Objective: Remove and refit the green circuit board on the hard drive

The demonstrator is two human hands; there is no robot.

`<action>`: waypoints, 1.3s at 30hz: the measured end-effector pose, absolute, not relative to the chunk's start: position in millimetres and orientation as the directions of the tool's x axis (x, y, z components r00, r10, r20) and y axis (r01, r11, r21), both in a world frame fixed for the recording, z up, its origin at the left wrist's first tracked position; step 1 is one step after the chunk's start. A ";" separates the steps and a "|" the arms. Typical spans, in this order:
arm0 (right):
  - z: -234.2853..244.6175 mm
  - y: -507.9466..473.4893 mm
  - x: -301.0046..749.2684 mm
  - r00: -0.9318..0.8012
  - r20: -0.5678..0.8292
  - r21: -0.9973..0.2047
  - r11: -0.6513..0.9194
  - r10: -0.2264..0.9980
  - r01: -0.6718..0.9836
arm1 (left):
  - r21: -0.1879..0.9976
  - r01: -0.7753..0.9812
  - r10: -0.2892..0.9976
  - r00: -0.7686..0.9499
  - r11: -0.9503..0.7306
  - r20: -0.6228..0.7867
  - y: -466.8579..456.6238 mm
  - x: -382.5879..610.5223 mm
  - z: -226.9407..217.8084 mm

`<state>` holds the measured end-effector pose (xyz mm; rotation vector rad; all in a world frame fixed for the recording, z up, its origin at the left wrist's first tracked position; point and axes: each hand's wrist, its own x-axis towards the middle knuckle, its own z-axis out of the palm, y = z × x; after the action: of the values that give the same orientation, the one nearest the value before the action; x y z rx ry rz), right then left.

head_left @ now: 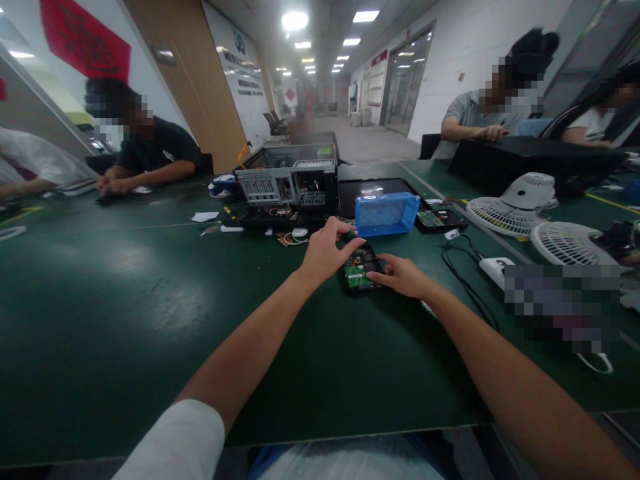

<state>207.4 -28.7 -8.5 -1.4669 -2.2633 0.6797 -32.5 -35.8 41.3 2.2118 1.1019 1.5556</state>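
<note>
A black hard drive [364, 268] with a green circuit board lies on the green table in front of me. Above its far left part is my left hand [327, 250], with thumb and fingers pinched around a small dark tool [351, 235] that looks like a screwdriver; its lower end is hard to make out. From the right, my right hand [403, 275] grips the drive's edge, thumb by the circuit board and index finger at the upper right. Just behind stands a blue plastic bin [387, 215] on its side, its opening facing me.
An opened computer case [287, 177] stands behind my left hand. Another circuit-board device [440, 220] lies right of the bin. Further right are white fans [520, 207], a power strip [495, 270] and a black cable [465, 280]. Other people sit across the table on both sides.
</note>
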 end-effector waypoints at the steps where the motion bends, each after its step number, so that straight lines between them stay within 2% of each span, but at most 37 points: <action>1: -8.6 -28.7 207.4 -0.398 0.036 -0.567 0.347 0.917 0.747 | 0.580 0.431 0.691 0.158 -0.691 0.705 -35.9 -32.3 41.2; 6: -8.8 -27.9 208.3 -0.412 0.022 -0.566 0.351 0.911 0.746 | 0.605 0.429 0.716 0.164 -0.671 0.679 -35.0 -36.8 43.3; 14: -7.1 -27.1 211.5 -0.434 0.007 -0.582 0.357 0.901 0.731 | 0.432 0.646 0.685 0.197 -0.629 0.702 -33.3 -42.5 50.5; 20: -6.9 -28.3 209.9 -0.416 -0.002 -0.590 0.335 0.909 0.734 | 0.326 0.690 0.619 0.224 -0.646 0.753 -31.4 -45.2 52.5; 28: -6.7 -30.5 207.4 -0.403 -0.005 -0.585 0.324 0.915 0.743 | 0.244 0.690 0.569 0.290 -0.682 0.769 -31.1 -46.0 52.6; 34: -6.2 -30.8 207.1 -0.402 -0.017 -0.604 0.311 0.915 0.733 | 0.252 0.645 0.555 0.322 -0.722 0.767 -28.6 -45.9 50.0; 39: -6.2 -31.4 206.6 -0.377 -0.024 -0.614 0.284 0.926 0.737 | 0.323 0.617 0.580 0.274 -0.718 0.767 -28.1 -43.6 46.9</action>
<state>206.6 -31.4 -6.2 -1.5077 -2.2213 0.7824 -43.6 -28.1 46.9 2.5382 1.1932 1.4999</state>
